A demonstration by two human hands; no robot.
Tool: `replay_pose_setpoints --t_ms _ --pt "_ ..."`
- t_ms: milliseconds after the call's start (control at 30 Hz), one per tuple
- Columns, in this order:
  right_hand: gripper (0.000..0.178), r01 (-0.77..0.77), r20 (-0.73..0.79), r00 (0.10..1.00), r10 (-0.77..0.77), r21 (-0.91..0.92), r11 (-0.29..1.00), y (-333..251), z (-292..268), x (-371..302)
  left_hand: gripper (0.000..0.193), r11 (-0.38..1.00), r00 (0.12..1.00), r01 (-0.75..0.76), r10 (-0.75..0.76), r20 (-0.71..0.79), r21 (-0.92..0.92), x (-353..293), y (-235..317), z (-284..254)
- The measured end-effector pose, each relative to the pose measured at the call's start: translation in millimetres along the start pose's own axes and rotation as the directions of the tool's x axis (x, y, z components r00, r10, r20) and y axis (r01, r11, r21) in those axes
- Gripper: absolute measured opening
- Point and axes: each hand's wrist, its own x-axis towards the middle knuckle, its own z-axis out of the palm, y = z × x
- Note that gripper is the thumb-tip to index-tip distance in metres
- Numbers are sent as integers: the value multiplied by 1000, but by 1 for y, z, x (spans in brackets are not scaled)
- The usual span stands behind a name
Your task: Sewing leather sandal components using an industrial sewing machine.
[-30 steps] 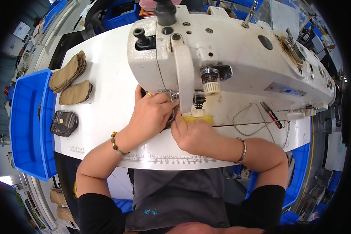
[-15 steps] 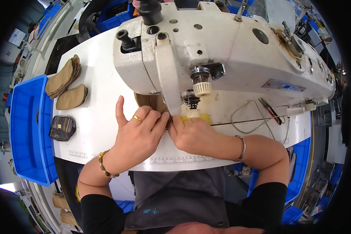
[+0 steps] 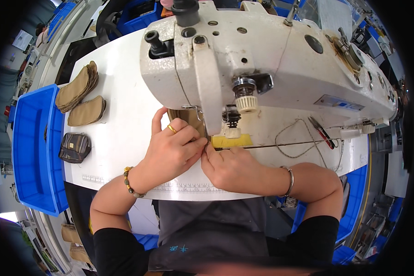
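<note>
A tan fabric piece [image 3: 192, 119] lies under the head of a white sewing machine [image 3: 257, 55]. My left hand [image 3: 175, 149] is closed on its near edge, with one finger stretched along its left side. Fingertips almost meeting those of the left, my right hand [image 3: 232, 168] pinches a thin dark cord [image 3: 280, 146] at the fabric's corner. The cord runs off to the right across the table. Just beyond my right hand is a yellow patch [image 3: 234, 140] on the machine bed. The needle area is hidden behind the machine head.
Stacked tan fabric pieces [image 3: 78, 87] and a small dark plaid pouch [image 3: 75, 147] are on the left of the white table [image 3: 119, 83]. A blue bin [image 3: 37, 152] stands beyond them. Red-and-black thread snips [image 3: 321, 132] lie at right by a loose grey cord [image 3: 277, 133].
My left hand's outstretched finger has come in against the fabric. My right hand has moved slightly toward me, uncovering more of the yellow patch. The whole view has shifted a little.
</note>
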Motion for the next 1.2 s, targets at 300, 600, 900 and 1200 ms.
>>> replay_pose_setpoints --t_ms 300,600,900,1200 --pt "27 2 47 999 -1 -26 1000 -5 -3 -2 18 996 999 -33 32 -7 -85 3 -4 8" --pt "27 -25 12 1000 26 -62 998 -1 11 0 14 988 998 66 -62 31 -138 7 -13 12" --pt "31 -74 51 996 79 -82 994 17 14 6 11 974 988 148 -140 59 -172 16 -33 19" --pt "40 -98 26 995 98 4 995 16 9 9 21 727 929 326 -129 346 -605 30 -47 -16"
